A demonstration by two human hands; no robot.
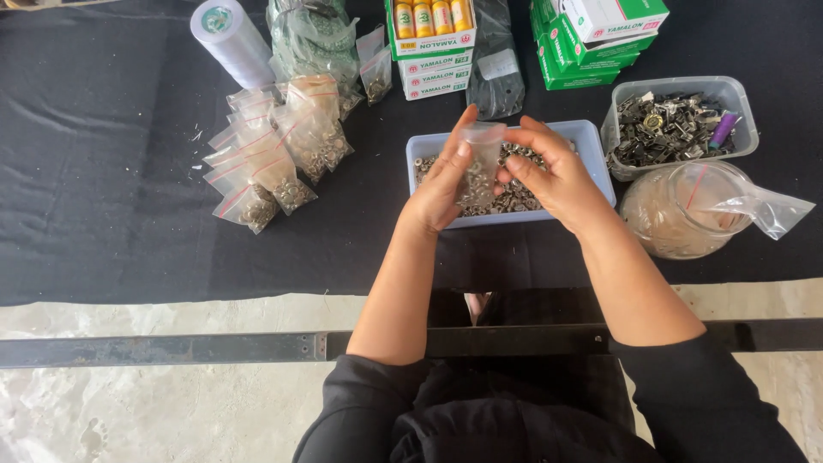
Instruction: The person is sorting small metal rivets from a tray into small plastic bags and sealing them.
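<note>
Two hands' fingers [467, 146] – small bag [478, 167] between

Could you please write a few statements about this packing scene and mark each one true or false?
1. Both hands hold a small clear bag above the blue tray. True; the left hand and right hand grip it from either side.
2. The blue tray is empty. False; it holds small metal pieces.
3. A pile of filled small bags lies left of the tray. True.
4. The clear tub of metal parts sits left of the tray. False; it sits to the right.
5. A roll of tape lies on the black cloth. True.
</note>
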